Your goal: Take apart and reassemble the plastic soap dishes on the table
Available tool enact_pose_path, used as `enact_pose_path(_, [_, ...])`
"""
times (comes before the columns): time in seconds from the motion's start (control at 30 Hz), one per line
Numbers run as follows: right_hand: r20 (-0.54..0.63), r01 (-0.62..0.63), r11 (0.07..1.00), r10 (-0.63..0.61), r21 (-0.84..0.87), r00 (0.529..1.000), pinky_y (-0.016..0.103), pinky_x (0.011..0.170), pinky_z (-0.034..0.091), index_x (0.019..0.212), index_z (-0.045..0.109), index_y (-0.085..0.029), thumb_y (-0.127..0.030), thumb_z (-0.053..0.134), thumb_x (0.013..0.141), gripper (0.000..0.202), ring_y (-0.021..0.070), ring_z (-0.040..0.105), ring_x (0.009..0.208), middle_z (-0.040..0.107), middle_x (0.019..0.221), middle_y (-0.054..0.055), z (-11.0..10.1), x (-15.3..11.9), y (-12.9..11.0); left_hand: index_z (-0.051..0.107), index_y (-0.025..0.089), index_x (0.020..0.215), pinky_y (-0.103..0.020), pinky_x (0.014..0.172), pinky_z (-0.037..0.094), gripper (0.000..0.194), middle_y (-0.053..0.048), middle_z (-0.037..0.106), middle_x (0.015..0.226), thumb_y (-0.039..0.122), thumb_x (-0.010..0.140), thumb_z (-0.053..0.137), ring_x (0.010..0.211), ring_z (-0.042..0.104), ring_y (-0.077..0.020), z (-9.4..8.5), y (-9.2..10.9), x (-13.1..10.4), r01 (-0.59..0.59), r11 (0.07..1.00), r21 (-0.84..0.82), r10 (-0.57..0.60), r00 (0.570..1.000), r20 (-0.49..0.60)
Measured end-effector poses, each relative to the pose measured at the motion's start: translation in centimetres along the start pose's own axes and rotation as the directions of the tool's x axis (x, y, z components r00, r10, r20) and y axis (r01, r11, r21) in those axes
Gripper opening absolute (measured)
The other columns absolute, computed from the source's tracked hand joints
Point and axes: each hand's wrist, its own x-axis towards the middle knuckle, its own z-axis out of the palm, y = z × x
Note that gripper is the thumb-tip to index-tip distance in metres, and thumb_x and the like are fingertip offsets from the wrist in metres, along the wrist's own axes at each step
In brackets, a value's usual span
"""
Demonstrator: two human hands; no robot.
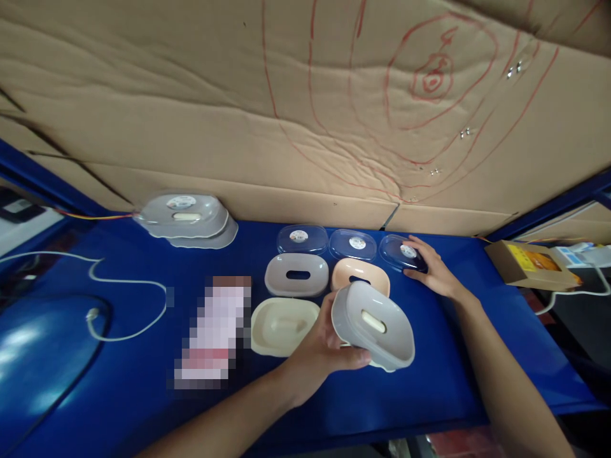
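Observation:
My left hand [321, 346] is closed around a grey oval soap dish [398, 324], tilted and raised above the table, with a cream base in its slot. My right hand [436, 275] has its thumb and fingers around the right end of a clear lid [394, 250] with a round sticker. Two similar lids, a middle one [342, 243] and a left one [287, 239], lie beside it. In front are a grey slotted tray [274, 280] and a peach slotted tray [382, 278], the latter partly behind the held dish. A cream base [267, 343] lies by my left wrist.
Stacked grey soap dishes with a lid [210, 213] stand at the back left. A blurred-out flat item [214, 331] lies on the blue table [363, 407]. White cable [138, 282] runs at left. Cardboard [200, 140] walls the back; an open carton [508, 264] is at right.

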Motion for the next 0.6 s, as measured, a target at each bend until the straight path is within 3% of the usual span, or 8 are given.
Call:
enact_pose_path(0.17, [-0.058,-0.012,0.998,0.008,-0.065,0.998,0.077,0.125,0.01,0.15,0.056,-0.035,-0.043,0.06,0.097,0.054,0.043,0.012,0.164,0.026,0.177,0.006,-0.1,0.2,-1.4,0.051,0.032,0.141,-0.053,0.11,0.042,0.09,-0.009,0.064,0.14,0.026,0.065,0.098,0.138,0.054,-0.037,0.0,0.3,-0.1,-0.014,1.0,0.002,0.014,1.0,0.007])
enact_pose_path(0.27, [-0.04,0.057,0.998,-0.057,-0.01,0.998,0.065,0.13,0.022,0.156,0.049,-0.039,-0.049,0.052,0.104,0.052,0.0344,0.026,0.163,0.033,0.174,0.002,-1.0,-1.1,-5.3,0.05,0.033,0.14,-0.051,0.105,0.046,0.088,-0.008,0.062,0.142,0.026,0.067,0.098,0.137,0.055,-0.036,0.1,0.3,-0.1,-0.025,1.0,0.002,0.025,0.999,-0.028])
enact_pose_path(0.3, [0.011,0.108,0.989,-0.11,0.104,0.994,0.062,0.13,0.027,0.159,0.044,-0.039,-0.052,0.051,0.105,0.055,0.0324,0.033,0.16,0.04,0.171,0.003,-1.2,-1.9,-7.1,0.05,0.034,0.138,-0.049,0.103,0.048,0.086,-0.008,0.061,0.142,0.026,0.068,0.097,0.135,0.056,-0.035,0.2,0.3,-0.1,-0.038,0.999,0.003,0.038,0.998,-0.044])
enact_pose_path(0.37, [0.204,0.179,0.934,-0.249,0.309,0.947,0.06,0.127,0.036,0.166,0.028,-0.036,-0.066,0.058,0.099,0.079,0.0349,0.039,0.157,0.037,0.172,0.007,-1.2,-3.5,-10.9,0.05,0.034,0.135,-0.046,0.099,0.05,0.08,-0.006,0.062,0.14,0.027,0.07,0.096,0.132,0.058,-0.0324,0.2,0.2,0.0,-0.071,0.997,0.004,0.071,0.995,-0.067])
enact_pose_path(0.43, [0.312,0.287,0.888,-0.405,0.36,0.859,0.059,0.128,0.035,0.17,0.017,-0.033,-0.074,0.074,0.084,0.111,0.0385,0.034,0.159,0.028,0.175,0.011,-0.7,-5.0,-14.2,0.05,0.033,0.132,-0.043,0.098,0.051,0.076,-0.006,0.062,0.139,0.028,0.071,0.096,0.132,0.058,-0.0311,0.1,0.2,0.1,-0.099,0.995,0.006,0.1,0.992,-0.084])
enact_pose_path(0.5, [0.342,0.324,0.887,-0.432,0.331,0.834,0.056,0.129,0.034,0.17,0.01,-0.035,-0.062,0.079,0.088,0.111,0.0362,0.027,0.162,0.023,0.177,0.011,0.0,-5.9,-16.3,0.05,0.032,0.13,-0.043,0.098,0.052,0.076,-0.006,0.061,0.14,0.029,0.071,0.096,0.133,0.057,-0.0314,0.0,0.3,0.3,-0.109,0.994,0.016,0.11,0.989,-0.096])
enact_pose_path(0.6, [0.341,0.292,0.884,-0.42,0.366,0.841,0.055,0.13,0.032,0.168,0.015,-0.038,-0.047,0.076,0.094,0.096,0.0333,0.025,0.163,0.025,0.176,0.008,0.7,-6.0,-17.2,0.048,0.031,0.13,-0.045,0.101,0.052,0.078,-0.007,0.06,0.142,0.028,0.069,0.097,0.135,0.057,-0.0321,-0.1,0.4,0.3,-0.105,0.994,0.031,0.108,0.987,-0.116])
